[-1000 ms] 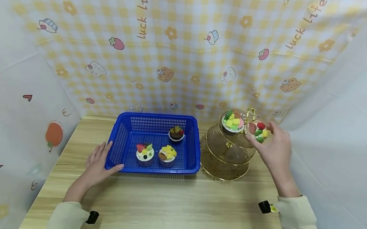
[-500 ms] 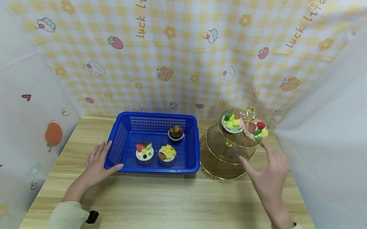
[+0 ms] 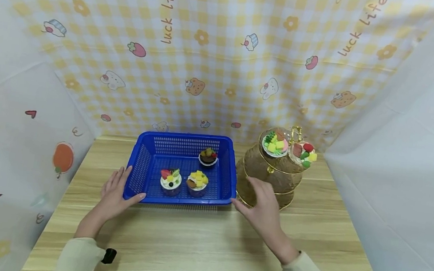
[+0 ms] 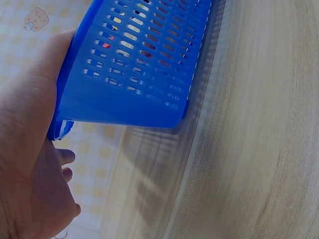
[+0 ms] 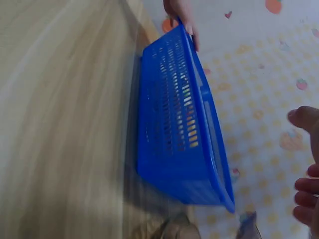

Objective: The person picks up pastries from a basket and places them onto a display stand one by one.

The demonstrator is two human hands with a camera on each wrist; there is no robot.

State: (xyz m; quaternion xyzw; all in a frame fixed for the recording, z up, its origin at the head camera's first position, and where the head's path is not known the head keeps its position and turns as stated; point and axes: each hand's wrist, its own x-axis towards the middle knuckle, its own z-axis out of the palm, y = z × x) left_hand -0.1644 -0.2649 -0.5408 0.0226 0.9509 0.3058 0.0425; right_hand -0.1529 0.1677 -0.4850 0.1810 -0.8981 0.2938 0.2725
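My left hand [image 3: 116, 191] rests at the front left corner of the blue plastic basket [image 3: 141, 196], thumb along the front rim and fingers by the left side. Three cupcakes lie in it: a strawberry-topped cupcake [image 3: 171, 181], a cupcake with yellow cubes [image 3: 197, 182] and a chocolate cupcake [image 3: 208, 156]. My right hand [image 3: 266, 215] hovers beyond the basket's front right corner with nothing between thumb and fingers, covering part of the tiered stand [image 3: 282, 182]. On the top tier sit a cupcake with green and yellow topping [image 3: 275, 145] and a fruit-topped cupcake [image 3: 302, 154].
The wooden table [image 3: 188, 248] carries the basket and the stand. A gold handle [image 3: 296, 133] rises from the stand's top. Behind hangs a yellow checked cloth [image 3: 216, 73], with white cloths at both sides.
My right hand has let go of the fruit-topped cupcake on the top tier. It has come down and left toward the basket. My left hand stays put.
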